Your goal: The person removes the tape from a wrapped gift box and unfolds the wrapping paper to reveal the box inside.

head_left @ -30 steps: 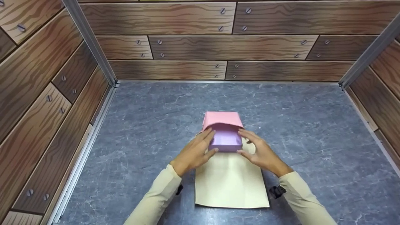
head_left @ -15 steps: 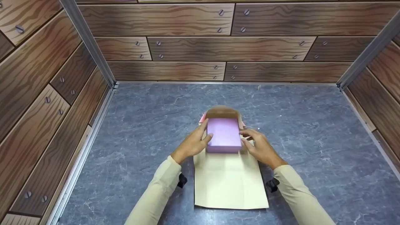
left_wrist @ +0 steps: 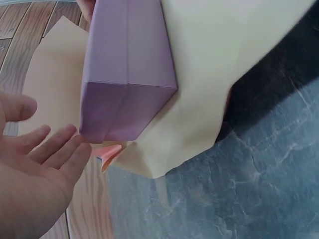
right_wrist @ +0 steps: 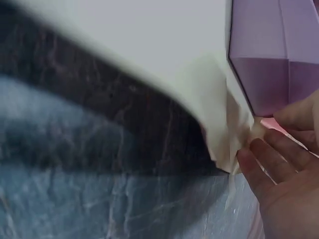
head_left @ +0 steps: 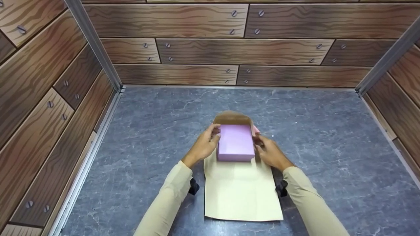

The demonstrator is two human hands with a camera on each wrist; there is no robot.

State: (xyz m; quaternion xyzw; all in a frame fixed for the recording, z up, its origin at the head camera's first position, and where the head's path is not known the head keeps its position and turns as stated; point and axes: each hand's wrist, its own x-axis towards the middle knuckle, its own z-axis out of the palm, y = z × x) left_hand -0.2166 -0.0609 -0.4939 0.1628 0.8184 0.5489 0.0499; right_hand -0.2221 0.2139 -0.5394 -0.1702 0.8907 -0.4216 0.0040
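A purple box (head_left: 235, 140) lies on a sheet of wrapping paper (head_left: 242, 193), cream inside and pink outside. The paper's far end stands up behind the box in a curved flap (head_left: 231, 117). My left hand (head_left: 204, 144) is at the box's far left side; in the left wrist view its fingers (left_wrist: 60, 149) lie loosely extended beside the box corner, the thumb apart. My right hand (head_left: 272, 152) is on the other side. In the right wrist view its fingertips (right_wrist: 247, 158) touch the creased paper edge, and its thumb is near the box's lower corner.
Grey marbled floor (head_left: 157, 131) surrounds the paper. Wood-patterned panels (head_left: 242, 50) stand at the back and both sides, with metal rails (head_left: 98, 49) at the corners. A small pink piece of the paper's outside (left_wrist: 107, 152) sticks out near the box.
The far flap, earlier folded over the box with its pink side showing, now stands up behind it and the purple top is uncovered. Both hands have shifted slightly along the box's sides.
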